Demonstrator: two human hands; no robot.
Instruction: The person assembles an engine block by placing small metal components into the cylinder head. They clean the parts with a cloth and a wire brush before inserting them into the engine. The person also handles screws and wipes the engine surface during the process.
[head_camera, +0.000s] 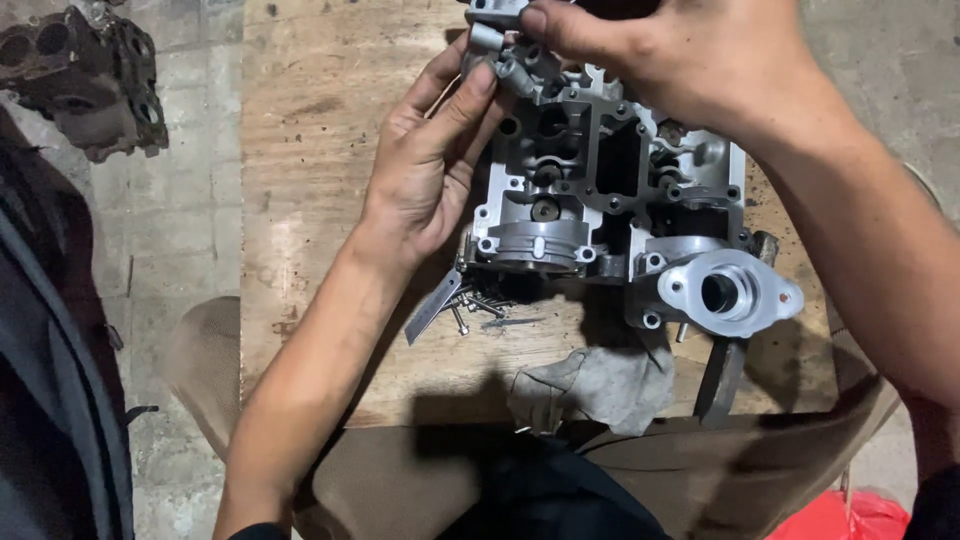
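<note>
A silver aluminium engine cylinder head (610, 200) lies on a wooden board (310, 130), with a round flanged port (725, 292) at its near right corner. My left hand (430, 165) rests against the casting's left side, thumb and fingers pressing a small grey metal part (515, 72) at the far end. My right hand (650, 55) reaches over the top of the casting and pinches a small metal piece (493, 12) at the upper edge of view. What lies under the right palm is hidden.
Loose bolts and screws (478, 308) and a flat metal blade (432, 305) lie by the casting's near left corner. A grey rag (600, 385) sits at the board's front edge, a dark metal bar (722, 375) beside it. A rusty engine part (85, 75) lies on the concrete floor, far left.
</note>
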